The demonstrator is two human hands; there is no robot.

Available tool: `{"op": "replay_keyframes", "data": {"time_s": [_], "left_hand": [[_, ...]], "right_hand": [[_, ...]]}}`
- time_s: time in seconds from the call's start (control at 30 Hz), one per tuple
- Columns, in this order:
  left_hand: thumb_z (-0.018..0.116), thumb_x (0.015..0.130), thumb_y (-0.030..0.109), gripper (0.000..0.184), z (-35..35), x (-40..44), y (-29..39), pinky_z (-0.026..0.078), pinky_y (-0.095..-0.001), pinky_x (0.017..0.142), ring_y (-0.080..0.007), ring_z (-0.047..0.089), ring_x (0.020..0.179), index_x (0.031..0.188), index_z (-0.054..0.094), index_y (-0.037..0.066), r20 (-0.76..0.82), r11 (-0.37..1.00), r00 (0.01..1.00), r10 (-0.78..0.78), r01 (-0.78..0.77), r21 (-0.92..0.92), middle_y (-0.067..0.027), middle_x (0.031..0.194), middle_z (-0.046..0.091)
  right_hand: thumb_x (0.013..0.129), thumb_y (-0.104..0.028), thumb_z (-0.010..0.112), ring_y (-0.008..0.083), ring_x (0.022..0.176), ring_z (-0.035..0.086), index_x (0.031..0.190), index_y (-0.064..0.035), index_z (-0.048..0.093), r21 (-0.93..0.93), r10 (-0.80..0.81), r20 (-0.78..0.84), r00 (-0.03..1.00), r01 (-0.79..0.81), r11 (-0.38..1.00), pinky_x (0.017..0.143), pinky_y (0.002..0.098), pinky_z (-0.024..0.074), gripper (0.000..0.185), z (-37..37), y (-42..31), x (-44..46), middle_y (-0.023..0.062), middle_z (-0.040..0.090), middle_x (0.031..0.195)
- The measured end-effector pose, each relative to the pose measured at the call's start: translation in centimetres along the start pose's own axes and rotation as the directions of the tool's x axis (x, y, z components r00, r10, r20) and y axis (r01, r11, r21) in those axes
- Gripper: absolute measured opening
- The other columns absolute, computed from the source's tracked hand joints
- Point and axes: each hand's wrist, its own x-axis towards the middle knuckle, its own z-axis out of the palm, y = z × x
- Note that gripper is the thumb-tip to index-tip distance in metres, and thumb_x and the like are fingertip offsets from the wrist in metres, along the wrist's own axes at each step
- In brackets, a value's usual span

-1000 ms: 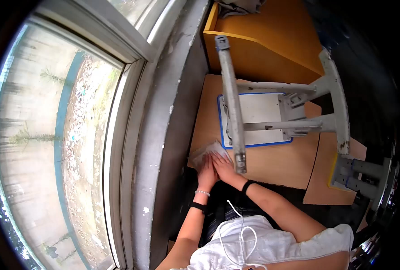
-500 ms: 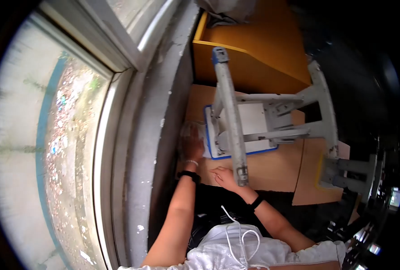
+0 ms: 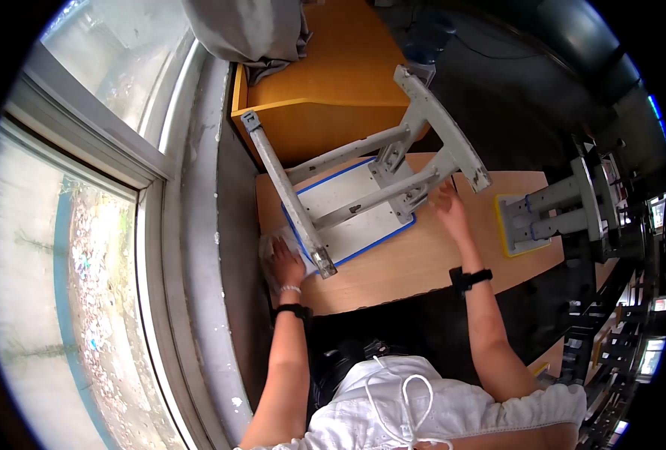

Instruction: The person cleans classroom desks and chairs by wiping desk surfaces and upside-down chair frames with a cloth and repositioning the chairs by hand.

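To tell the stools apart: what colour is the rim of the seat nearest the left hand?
The rim is blue, best seen in the head view.

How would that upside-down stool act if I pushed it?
The stool probably feels rigid and rather heavy, with its thick-looking grey legs. It would likely slide before tipping, since its broad seat seems to lie flat on the desk.

Two hands [image 3: 285,264] [image 3: 450,214], one cloth [image 3: 268,259], at least two upturned stools [image 3: 340,193] [image 3: 558,196], two wristbands [image 3: 295,310] [image 3: 471,280] and one bracelet [image 3: 290,289] show.

The left hand [image 3: 285,266] hides part of the cloth [image 3: 267,255] — gray fabric [image 3: 246,30] is cropped above.
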Motion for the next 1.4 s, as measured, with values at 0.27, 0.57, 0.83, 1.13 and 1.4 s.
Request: {"op": "replay_keyframes", "data": {"time_s": [0.27,0.57,0.83,1.13,1.4], "left_hand": [[0.071,0.051,0.055,0.113,-0.1,-8.3,0.9,0.020,-0.0498,0.103,-0.0371,0.013,0.130,0.131,0.020,-0.006,0.171,0.977,0.985,0.023,-0.059,0.207,-0.0230,0.141,0.012],[0.061,0.070,0.014,0.056,-1.5,-8.0,0.2,0.038,-0.0416,0.090,-0.0334,0.043,0.114,0.121,0.041,0.003,-0.037,0.993,0.999,-0.037,0.033,-0.111,-0.0193,0.124,0.044],[0.047,0.068,0.000,0.077,-12.9,-6.4,8.9,0.037,-0.0294,0.090,-0.0245,0.047,0.110,0.138,0.016,0.009,0.297,0.760,0.942,0.159,0.075,-0.646,-0.0179,0.129,0.041],[0.049,0.069,0.001,0.073,-11.8,-7.4,8.4,0.033,-0.0259,0.094,-0.0215,0.040,0.115,0.136,0.019,0.000,0.359,0.750,0.880,0.312,0.003,-0.661,-0.0157,0.133,0.036],[0.049,0.068,0.002,0.072,-13.5,-8.4,9.7,0.041,-0.0267,0.082,-0.0198,0.048,0.099,0.135,0.023,0.005,0.440,0.730,0.863,0.249,0.131,-0.671,-0.0139,0.121,0.047]], "right_hand": [[0.076,-0.013,0.064,0.0232,0.075,0.063,0.095,0.0014,0.058,0.128,0.028,0.079,0.997,-0.038,0.991,0.066,0.0314,0.0482,0.025,2.6,-1.7,2.9,0.0143,0.064,0.082],[0.073,-0.016,0.063,0.0316,0.068,0.060,0.085,0.0002,0.059,-0.045,0.011,-0.087,0.996,-0.015,0.999,0.060,0.0368,0.0467,0.021,2.8,-2.9,0.8,0.0174,0.061,0.072],[0.073,-0.020,0.063,0.0303,0.074,0.060,0.086,-0.0014,0.059,-0.192,0.089,-0.101,0.991,-0.107,0.976,0.065,0.0373,0.0467,0.023,-0.9,-2.9,-5.9,0.0149,0.061,0.076],[0.077,-0.027,0.062,0.0262,0.079,0.061,0.092,-0.0024,0.058,-0.176,0.241,0.007,0.970,-0.236,0.956,0.068,0.0342,0.0473,0.029,-3.4,-2.9,-6.9,0.0123,0.062,0.082],[0.079,-0.021,0.063,0.0202,0.079,0.062,0.098,-0.0006,0.056,-0.001,0.210,-0.028,0.977,-0.210,0.978,0.070,0.0302,0.0476,0.029,-3.4,-3.1,-9.2,0.0106,0.062,0.085]]}}
